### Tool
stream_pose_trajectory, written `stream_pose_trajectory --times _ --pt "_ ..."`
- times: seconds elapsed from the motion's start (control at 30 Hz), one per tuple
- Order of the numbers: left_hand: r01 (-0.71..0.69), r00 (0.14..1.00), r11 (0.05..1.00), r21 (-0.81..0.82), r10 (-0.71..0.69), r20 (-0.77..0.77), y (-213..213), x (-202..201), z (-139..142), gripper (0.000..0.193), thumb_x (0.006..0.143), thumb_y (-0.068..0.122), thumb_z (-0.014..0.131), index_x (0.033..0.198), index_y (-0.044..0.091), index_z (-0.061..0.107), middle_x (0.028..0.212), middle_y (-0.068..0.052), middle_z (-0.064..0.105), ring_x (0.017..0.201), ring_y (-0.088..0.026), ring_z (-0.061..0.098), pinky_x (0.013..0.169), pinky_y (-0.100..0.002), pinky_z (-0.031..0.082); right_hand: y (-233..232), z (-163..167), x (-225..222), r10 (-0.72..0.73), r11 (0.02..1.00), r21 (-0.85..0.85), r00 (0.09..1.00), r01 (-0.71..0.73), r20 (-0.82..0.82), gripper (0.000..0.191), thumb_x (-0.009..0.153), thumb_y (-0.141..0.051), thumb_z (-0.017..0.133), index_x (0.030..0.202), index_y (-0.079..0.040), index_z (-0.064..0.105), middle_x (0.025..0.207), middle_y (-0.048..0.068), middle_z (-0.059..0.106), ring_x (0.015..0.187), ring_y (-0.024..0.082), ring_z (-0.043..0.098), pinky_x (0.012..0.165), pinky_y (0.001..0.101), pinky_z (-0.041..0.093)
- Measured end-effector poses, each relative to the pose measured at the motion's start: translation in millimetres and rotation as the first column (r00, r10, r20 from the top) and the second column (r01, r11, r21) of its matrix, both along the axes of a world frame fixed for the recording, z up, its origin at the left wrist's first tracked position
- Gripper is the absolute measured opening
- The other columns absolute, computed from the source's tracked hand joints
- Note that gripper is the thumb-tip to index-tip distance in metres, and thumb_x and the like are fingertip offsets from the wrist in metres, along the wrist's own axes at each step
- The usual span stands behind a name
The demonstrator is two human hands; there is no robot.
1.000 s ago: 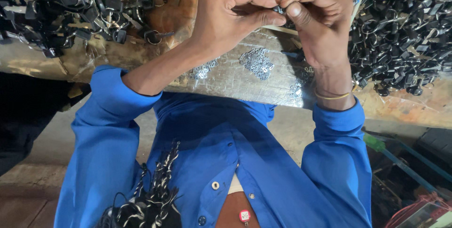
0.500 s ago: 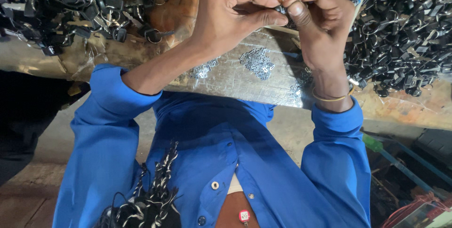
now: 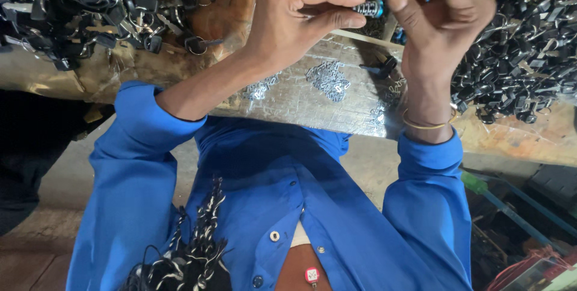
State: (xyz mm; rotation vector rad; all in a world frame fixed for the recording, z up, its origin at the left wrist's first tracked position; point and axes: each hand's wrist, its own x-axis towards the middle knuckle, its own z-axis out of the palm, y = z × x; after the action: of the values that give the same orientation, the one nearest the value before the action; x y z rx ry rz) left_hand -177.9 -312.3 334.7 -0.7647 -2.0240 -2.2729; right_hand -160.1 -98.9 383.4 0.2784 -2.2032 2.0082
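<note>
The left hand (image 3: 300,18) was closed in a pinch, thumb and forefinger gripping one end of a small ridged metal piece with a teal tip (image 3: 368,9), held above the far part of the bench (image 3: 541,138). The right hand (image 3: 442,18) was curled nearly shut just beside it, fingertips bent toward the teal end; whether they touched the piece could not be told. A thin gold bangle (image 3: 427,124) circled the right wrist. Under both hands lay a silvery foil sheet (image 3: 312,102), its near edge running along the bench edge closest to the person's blue shirt (image 3: 288,195). Small clusters of bright metal bits (image 3: 327,79) lay on the foil, with a dark little part (image 3: 384,66) near the right wrist. A heap of black keyring parts (image 3: 78,9) crowded the left end of the bench, and another heap (image 3: 517,51) crowded the right end, leaving only the foil strip between them as open room. A wooden divider (image 3: 372,39) crossed behind the hands.
</note>
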Motion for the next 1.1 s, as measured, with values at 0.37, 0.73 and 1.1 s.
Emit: stream_pose_trajectory --times 0.37,0.73,1.1 --pt "-0.033 0.999 0.999 0.042 0.033 -0.002 1 2 1 0.016 0.096 -0.001 0.087 0.108 -0.003 0.076 0.104 -0.012 0.079 0.098 -0.017 0.080 0.087 -0.028 0.069 1 -9 8 0.184 0.980 -0.121 0.960 -0.161 0.210 0.009 0.108 0.005 0.074 0.116 0.003 0.071 0.112 0.007 0.066 0.099 0.012 0.058 0.089 0.0230 0.044" --pt "-0.058 0.998 0.998 0.002 0.058 -0.030 -1 0 8 0.016 0.096 0.000 0.088 0.106 -0.002 0.076 0.102 -0.011 0.079 0.095 -0.015 0.080 0.083 -0.026 0.068 -11 11 10 0.096 0.975 0.190 0.990 -0.115 0.106 0.007 0.108 0.010 0.067 0.113 0.006 0.064 0.118 0.009 0.062 0.103 0.013 0.060 0.090 0.0231 0.049" --pt "-0.034 0.996 0.999 -0.017 0.033 -0.089 3 -3 -1 0.013 0.097 -0.005 0.085 0.108 -0.004 0.077 0.108 -0.014 0.078 0.101 -0.019 0.080 0.088 -0.027 0.070 8 23 2 0.274 0.828 0.537 0.952 -0.161 -0.136 0.013 0.101 0.012 0.079 0.111 0.004 0.074 0.112 0.017 0.070 0.096 0.022 0.069 0.082 0.0289 0.054"
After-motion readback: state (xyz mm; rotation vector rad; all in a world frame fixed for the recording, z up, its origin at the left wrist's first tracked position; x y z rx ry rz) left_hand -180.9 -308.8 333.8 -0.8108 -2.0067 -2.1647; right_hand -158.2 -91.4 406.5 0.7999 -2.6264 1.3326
